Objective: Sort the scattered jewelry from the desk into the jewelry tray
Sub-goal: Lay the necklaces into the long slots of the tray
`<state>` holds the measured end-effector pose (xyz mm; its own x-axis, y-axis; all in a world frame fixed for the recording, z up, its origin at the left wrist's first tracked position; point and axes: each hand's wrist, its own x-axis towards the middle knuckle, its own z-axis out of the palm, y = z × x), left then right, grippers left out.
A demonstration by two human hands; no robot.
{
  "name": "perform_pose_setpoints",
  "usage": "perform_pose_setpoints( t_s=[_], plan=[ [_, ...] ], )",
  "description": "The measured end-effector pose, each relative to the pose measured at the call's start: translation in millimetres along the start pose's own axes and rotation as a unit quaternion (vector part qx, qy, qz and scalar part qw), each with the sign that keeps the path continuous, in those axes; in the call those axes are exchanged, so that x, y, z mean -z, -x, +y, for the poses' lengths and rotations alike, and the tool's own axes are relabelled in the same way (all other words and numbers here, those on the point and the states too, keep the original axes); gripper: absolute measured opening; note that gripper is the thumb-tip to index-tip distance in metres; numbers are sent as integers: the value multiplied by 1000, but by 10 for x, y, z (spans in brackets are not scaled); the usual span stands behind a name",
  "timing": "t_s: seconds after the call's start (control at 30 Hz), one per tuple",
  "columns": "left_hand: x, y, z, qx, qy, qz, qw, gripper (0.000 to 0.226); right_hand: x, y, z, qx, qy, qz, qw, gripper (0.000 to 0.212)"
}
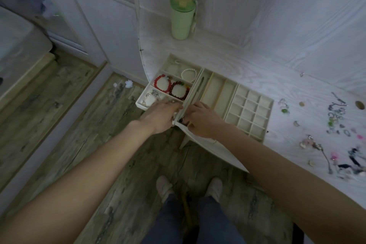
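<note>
While both arms reached forward, the left hand (161,118) lay over the near corner of the bracelet tray (167,83), fingers bent down into its nearest compartment; whether they pinched anything there could not be told. The right hand (200,120) curled its fingers over the near end of the long-slot tray (215,93), with something small and dark at its fingertips, too blurred to name.

Beyond the hands, the bracelet tray held a red bead bracelet (162,83), a dark red bead bracelet (179,90), a pearl bracelet (189,75) and a pale crystal bracelet (151,98). To the right sat the grid tray (250,113), its small cells bare. Well apart on the white worktop (277,77) lay the scattered jewelry (334,125): rings, chains and small charms.

These pieces were probably light and slippery. Chains would likely snag and tangle, so lifting each at its middle or clasp seemed wisest; rings wanted a fingertip pinch on the band. The bracelet tray overhung the worktop edge and seemed easy to tip. A green tumbler (182,16) stood behind.
</note>
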<state>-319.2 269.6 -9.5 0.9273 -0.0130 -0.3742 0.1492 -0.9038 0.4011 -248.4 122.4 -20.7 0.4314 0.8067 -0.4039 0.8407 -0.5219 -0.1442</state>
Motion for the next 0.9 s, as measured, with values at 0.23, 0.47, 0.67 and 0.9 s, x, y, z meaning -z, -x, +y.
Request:
perform_pose_setpoints(
  t_s=[0.23,0.47,0.67,0.9],
  plan=[
    [-5,-50,38,16,-33,-2,999,52,11,10,31,-11,-39,11,999,32],
    [68,-182,227,38,-56,21,998,40,181,128,233,-79,-157,89,980,31],
    [124,-418,622,43,-75,66,994,31,184,420,636,-187,-227,138,946,31],
    [74,-916,1544,20,-39,89,995,31,44,1186,1380,-336,-287,220,870,29]
  ],
)
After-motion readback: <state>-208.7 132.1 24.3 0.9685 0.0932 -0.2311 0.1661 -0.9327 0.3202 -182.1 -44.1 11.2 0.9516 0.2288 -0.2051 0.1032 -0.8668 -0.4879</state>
